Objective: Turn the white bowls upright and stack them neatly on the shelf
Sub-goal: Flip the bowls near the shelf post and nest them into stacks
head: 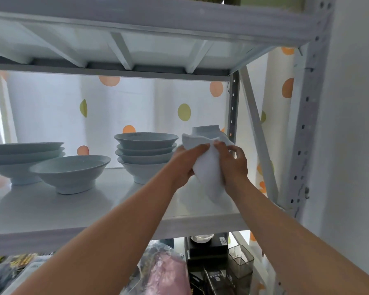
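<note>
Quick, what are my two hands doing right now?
Left hand: grips the tilted white bowl.
Right hand: grips the same bowl, on its other side.

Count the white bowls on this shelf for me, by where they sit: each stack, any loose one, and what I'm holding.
Middle stack: 4
Left stack: at least 3, cut by the frame edge
Loose bowl: 1
Held bowl, gripped by left hand and right hand: 1
Upside-down bowl behind it: 1 seen
Total: at least 10
</note>
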The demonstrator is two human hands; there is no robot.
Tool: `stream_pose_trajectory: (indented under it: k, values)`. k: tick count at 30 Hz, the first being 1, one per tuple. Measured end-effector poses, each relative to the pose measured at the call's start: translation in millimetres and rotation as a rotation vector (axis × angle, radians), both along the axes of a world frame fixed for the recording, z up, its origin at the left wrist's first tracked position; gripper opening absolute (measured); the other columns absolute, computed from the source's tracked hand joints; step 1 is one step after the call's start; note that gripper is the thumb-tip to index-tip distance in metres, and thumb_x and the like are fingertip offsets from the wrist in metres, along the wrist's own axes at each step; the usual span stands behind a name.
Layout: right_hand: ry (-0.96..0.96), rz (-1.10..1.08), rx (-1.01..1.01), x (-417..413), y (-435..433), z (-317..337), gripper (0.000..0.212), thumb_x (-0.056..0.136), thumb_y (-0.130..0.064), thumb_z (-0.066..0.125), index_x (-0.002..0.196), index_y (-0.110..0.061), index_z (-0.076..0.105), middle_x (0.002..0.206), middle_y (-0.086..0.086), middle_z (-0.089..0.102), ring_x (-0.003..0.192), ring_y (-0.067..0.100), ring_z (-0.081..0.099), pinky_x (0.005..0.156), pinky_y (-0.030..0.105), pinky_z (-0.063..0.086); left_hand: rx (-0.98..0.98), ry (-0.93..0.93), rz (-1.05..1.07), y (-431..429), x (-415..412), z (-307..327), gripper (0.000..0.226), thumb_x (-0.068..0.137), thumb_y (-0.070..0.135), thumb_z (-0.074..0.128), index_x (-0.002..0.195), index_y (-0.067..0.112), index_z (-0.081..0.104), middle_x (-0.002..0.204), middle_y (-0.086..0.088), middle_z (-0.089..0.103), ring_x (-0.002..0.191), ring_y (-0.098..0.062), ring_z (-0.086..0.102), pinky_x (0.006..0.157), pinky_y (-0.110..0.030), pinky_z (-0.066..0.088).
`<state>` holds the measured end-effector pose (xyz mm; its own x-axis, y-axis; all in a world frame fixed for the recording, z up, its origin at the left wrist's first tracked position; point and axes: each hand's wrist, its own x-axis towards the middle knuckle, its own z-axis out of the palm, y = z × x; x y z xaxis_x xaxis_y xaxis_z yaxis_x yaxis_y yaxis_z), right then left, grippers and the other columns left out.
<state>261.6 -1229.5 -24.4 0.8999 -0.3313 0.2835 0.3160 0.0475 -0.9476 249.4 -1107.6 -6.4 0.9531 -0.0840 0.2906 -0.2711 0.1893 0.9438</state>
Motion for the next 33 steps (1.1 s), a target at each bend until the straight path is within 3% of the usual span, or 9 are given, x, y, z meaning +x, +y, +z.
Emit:
stream_pose_trajectory:
  k: [2,6,10,14,17,21,26,30,33]
  values:
    - [0.001,0.051,0.107,-3.1,-0.7,-2.3,0.042,0.063,-0.065,0.062,0.095,-0.038,0.056,0.105,-0.001,0.066,0.096,0.022,0.063,0.089,0.045,0.054,0.101,-0.073,0.043,-5.6,-1.2,12.1,0.035,0.087,0.015,0.066,0.118,-0.001,0.062,0.109,-0.019,0.069,0.095,-0.027,0.067,0.07,-0.029,0.055]
    - [0.045,0.155,0.178,-4.1,0.9,-9.8,0.065,0.059,-0.068,0.056,0.113,-0.031,0.059,0.11,0.003,0.068,0.1,0.024,0.065,0.091,0.05,0.053,0.381,-0.105,0.116,-13.5,-13.4,31.5,0.054,0.064,0.031,0.07,0.113,0.008,0.064,0.107,-0.013,0.069,0.099,-0.028,0.067,0.079,-0.037,0.056]
    - [0.084,0.308,0.136,-11.0,-3.9,-16.1,0.04,0.087,-0.051,0.042,0.118,-0.029,0.054,0.111,0.006,0.066,0.099,0.024,0.064,0.07,0.033,0.06,0.731,-0.189,0.173,-11.2,-19.7,39.7,0.022,0.078,0.023,0.066,0.099,0.019,0.059,0.089,0.001,0.065,0.084,-0.016,0.063,0.07,-0.03,0.053]
    - [0.172,0.314,0.044,-12.3,-8.0,-19.4,0.032,0.091,-0.04,0.043,0.117,-0.022,0.052,0.11,0.01,0.063,0.094,0.026,0.063,0.088,0.04,0.051,1.153,-0.356,0.268,-7.0,-28.9,38.9,0.019,0.085,0.03,0.062,0.099,0.02,0.055,0.085,0.005,0.056,0.078,-0.013,0.052,0.069,-0.025,0.037]
    - [-0.027,0.113,-0.148,-8.5,-13.7,-22.4,0.058,0.084,-0.021,0.061,0.137,-0.027,0.035,0.119,0.001,0.052,0.105,0.018,0.051,0.095,0.04,0.044,1.369,-0.404,0.298,-3.1,-35.3,31.7,0.035,0.086,0.031,0.061,0.116,0.013,0.056,0.105,-0.005,0.059,0.098,-0.024,0.055,0.08,-0.031,0.043]
    - [-0.428,-0.07,-0.777,1.2,-27.2,-31.3,0.089,0.074,-0.013,0.073,0.143,-0.034,0.022,0.14,-0.001,0.036,0.128,0.016,0.036,0.102,0.031,0.037,1.573,-0.498,0.247,4.5,-34.5,21.6,0.029,0.085,0.027,0.058,0.111,0.013,0.059,0.111,-0.007,0.063,0.105,-0.026,0.057,0.082,-0.032,0.044]
    - [-0.47,-0.106,-1.086,2.1,-35.6,-43.8,0.048,0.067,-0.018,0.08,0.109,-0.013,0.057,0.118,0.014,0.058,0.104,0.032,0.055,0.092,0.046,0.048,1.69,-0.585,0.193,13.0,-35.5,10.1,0.029,0.088,0.023,0.056,0.117,0.017,0.059,0.112,-0.004,0.065,0.106,-0.023,0.058,0.078,-0.027,0.041]
    - [-0.449,-0.149,-1.212,-3.2,-38.7,-50.9,0.029,0.072,-0.019,0.079,0.094,-0.006,0.064,0.114,0.014,0.063,0.105,0.03,0.057,0.089,0.031,0.043,1.777,-0.658,0.166,16.0,-36.2,-0.4,0.031,0.089,0.024,0.055,0.12,0.02,0.059,0.112,-0.006,0.064,0.105,-0.026,0.059,0.073,-0.028,0.035]
    - [-0.445,-0.155,-1.208,-3.5,-34.8,-54.5,0.02,0.075,-0.015,0.075,0.089,-0.006,0.063,0.105,0.011,0.065,0.098,0.027,0.057,0.087,0.035,0.048,1.787,-0.683,0.158,21.0,-36.3,-3.6,0.033,0.089,0.024,0.057,0.122,0.021,0.058,0.112,-0.007,0.065,0.104,-0.026,0.059,0.071,-0.027,0.033]
